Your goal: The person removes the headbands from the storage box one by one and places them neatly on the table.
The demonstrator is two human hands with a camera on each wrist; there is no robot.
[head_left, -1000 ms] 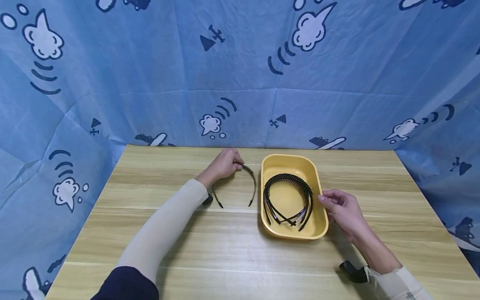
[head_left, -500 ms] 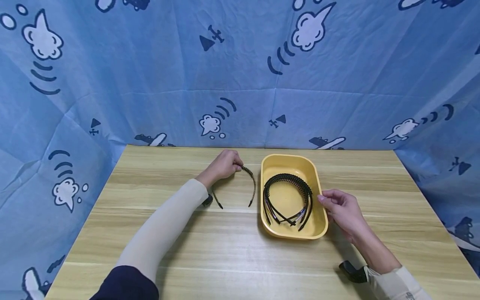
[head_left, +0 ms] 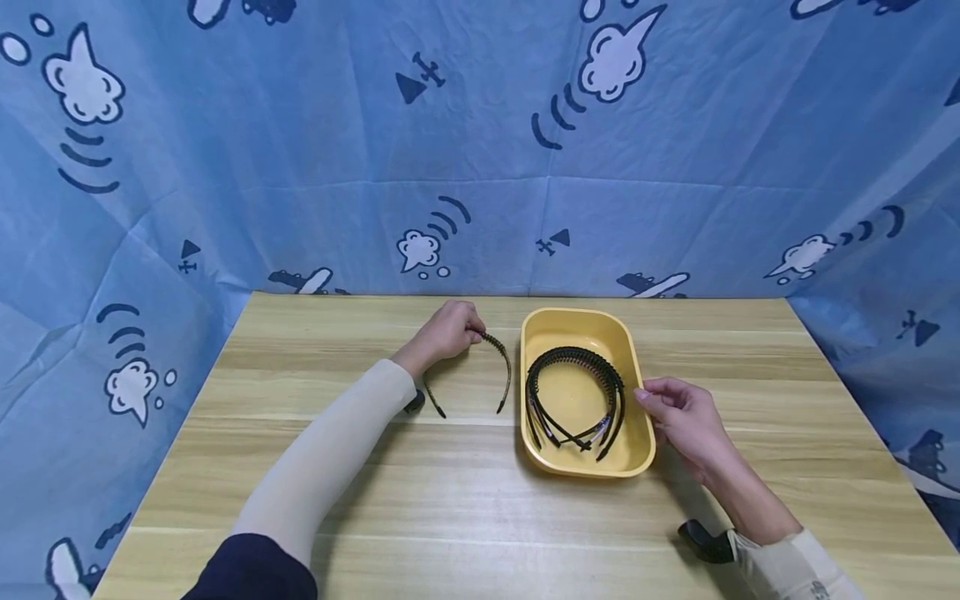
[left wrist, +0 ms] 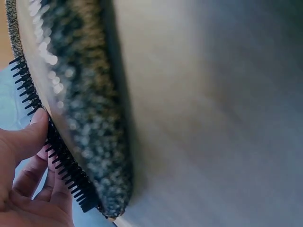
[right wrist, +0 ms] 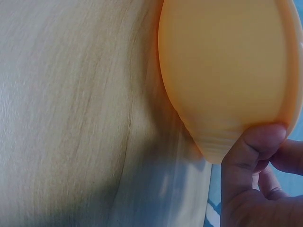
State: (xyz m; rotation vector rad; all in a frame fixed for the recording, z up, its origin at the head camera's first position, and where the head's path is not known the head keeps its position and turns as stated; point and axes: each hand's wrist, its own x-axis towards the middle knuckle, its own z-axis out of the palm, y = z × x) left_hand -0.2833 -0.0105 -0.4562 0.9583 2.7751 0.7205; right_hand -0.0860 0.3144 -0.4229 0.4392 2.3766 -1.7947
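My left hand [head_left: 447,329] pinches a thin glittery headband [head_left: 508,367] by its top, left of the yellow plastic basin [head_left: 577,329]. The band's two ends point toward me. In the left wrist view, thumb and fingers of the left hand [left wrist: 33,161] grip it where a row of black comb teeth [left wrist: 66,163] runs along its inner side; one sparkly end looms close to the camera. Several dark headbands [head_left: 600,367] lie overlapped inside the basin. My right hand [head_left: 686,421] pinches the basin's right rim, its thumb pressed against the outer wall in the right wrist view.
The wooden table [head_left: 480,533] carries the basin right of centre, near the back. A blue patterned cloth [head_left: 480,125] hangs behind the table and along both sides. A black device [head_left: 705,542] sits at the right wrist.
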